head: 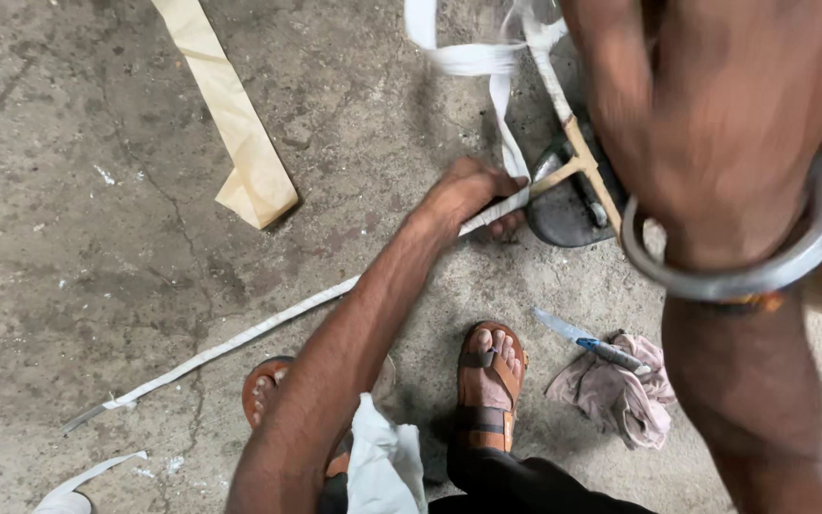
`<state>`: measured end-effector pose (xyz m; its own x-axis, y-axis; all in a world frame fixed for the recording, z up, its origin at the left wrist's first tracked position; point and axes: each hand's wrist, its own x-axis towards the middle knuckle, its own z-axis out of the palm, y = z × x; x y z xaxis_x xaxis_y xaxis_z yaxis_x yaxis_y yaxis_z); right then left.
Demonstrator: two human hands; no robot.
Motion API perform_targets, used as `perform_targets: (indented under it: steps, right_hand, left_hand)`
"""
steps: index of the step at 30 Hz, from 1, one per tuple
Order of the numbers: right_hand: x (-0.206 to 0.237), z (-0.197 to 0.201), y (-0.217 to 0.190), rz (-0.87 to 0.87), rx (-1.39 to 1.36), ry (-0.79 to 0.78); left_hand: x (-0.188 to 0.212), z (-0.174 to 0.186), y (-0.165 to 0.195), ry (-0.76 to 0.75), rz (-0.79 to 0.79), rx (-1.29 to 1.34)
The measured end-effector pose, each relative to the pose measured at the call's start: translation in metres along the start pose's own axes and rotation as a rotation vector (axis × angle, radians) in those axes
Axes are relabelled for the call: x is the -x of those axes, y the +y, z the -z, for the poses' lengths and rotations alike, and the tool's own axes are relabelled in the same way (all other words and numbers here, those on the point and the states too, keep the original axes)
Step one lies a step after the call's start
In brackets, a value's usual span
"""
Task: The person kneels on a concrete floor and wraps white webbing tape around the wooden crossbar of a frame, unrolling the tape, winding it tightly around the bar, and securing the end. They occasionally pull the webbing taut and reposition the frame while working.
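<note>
My left hand (473, 195) reaches down to the concrete floor and grips a long white strap (240, 338), pinning it beside a dark metal block (563, 214). A tan cross-shaped piece (587, 167) lies over the block. From my left hand the strap runs back left across the floor and also loops up (487, 59) toward the top of the view. My right hand (715, 105) is raised close to the camera, blurred, with a metal bangle (744, 276) on the wrist. Its fingers are hidden.
A blue-handled knife (590, 343) rests on a crumpled pinkish cloth (625, 400) at the right. A folded tan strip (240, 143) lies at the upper left. My feet in brown sandals (492, 385) stand below, with a white cloth (382, 466) at my lap.
</note>
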<state>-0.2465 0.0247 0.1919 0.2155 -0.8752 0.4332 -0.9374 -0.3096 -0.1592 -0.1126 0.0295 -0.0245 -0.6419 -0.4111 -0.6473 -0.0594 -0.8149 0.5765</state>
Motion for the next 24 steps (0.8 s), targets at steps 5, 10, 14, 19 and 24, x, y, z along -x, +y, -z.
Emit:
perform_targets:
  steps: [5,10,14,19,24]
  right_hand:
    - [0.078,-0.01,-0.02,-0.078,-0.124,-0.126]
    - [0.163,-0.049,-0.016,-0.68,-0.695,-0.191]
    - [0.191,-0.093,-0.015,-0.897,-0.983,-0.03]
    - [0.203,-0.111,-0.01,-0.991,-0.954,0.102]
    - [0.203,-0.102,0.002,-0.808,-0.839,0.039]
  left_hand:
    - [-0.028,0.01,-0.005,-0.156,0.302,-0.092]
    - [-0.035,0.012,-0.007,-0.257,0.353,-0.207]
    - [-0.031,0.012,-0.003,-0.303,0.353,-0.226]
    - [-0.027,0.01,-0.004,-0.303,0.373,-0.218]
    - [-0.02,0.001,0.01,-0.325,0.359,-0.236]
